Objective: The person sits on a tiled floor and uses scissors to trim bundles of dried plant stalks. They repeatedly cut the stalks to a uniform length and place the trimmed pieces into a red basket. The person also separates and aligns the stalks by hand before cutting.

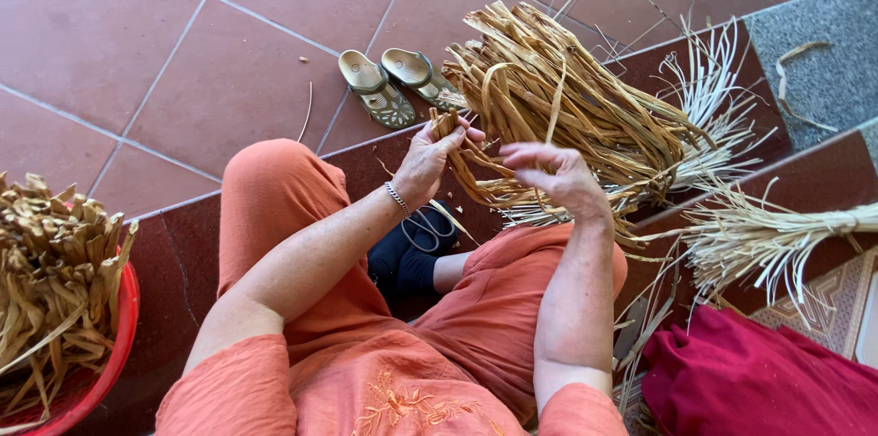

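A few dried straw strips (457, 157) are pinched in the closed left hand (430, 157) above the knees; the right hand (558, 175) is curled loosely, apparently gripping one strand beside the large bundle (567, 97).

Two sandals (395, 84) lie side by side at about 11 o'clock on the tiled floor (137, 52). One red basin (114, 354) stands at 8 o'clock, heaped with dried strips too many to count. Two bundles of fibre lie on the step: one large tan bundle (567, 97) at 1 o'clock and one paler bundle (777, 235) at 3 o'clock. One crimson cloth (759, 381) sits at 4 o'clock. Two hands show, the left hand (430, 157) and the right hand (558, 175), with one bracelet (398, 198).
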Demonstrator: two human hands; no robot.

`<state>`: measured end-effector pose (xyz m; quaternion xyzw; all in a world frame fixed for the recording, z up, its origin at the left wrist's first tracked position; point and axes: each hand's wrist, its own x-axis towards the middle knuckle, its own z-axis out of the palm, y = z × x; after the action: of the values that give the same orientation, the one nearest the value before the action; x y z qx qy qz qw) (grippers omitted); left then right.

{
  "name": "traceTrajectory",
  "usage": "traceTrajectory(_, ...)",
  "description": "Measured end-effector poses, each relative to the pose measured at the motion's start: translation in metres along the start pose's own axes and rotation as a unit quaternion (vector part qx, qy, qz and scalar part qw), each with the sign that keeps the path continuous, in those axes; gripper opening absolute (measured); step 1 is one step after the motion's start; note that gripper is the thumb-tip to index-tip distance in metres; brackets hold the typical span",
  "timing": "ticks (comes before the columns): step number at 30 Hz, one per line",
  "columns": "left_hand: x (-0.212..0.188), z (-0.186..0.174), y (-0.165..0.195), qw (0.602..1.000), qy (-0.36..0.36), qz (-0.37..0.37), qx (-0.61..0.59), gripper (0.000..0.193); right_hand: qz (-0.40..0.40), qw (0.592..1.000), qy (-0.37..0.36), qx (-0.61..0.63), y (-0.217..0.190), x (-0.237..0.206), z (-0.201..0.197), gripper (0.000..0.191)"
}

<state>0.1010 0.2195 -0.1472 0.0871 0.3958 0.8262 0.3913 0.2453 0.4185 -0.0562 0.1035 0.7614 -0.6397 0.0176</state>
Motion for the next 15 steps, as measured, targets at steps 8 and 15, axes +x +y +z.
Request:
traceTrajectory(8, -0.004, 0.004, -0.002, 1.000, -0.009, -0.021, 0.009, 0.013, 0.108, 0.843, 0.312, -0.424, 0.032, 0.066, -0.008, 0.036)
traceTrajectory(15, -0.003, 0.000, -0.004, 0.998, 0.004, -0.042, 0.039, 0.022, -0.059, 0.836, 0.405, -0.366, 0.029, 0.056, 0.003, 0.024)
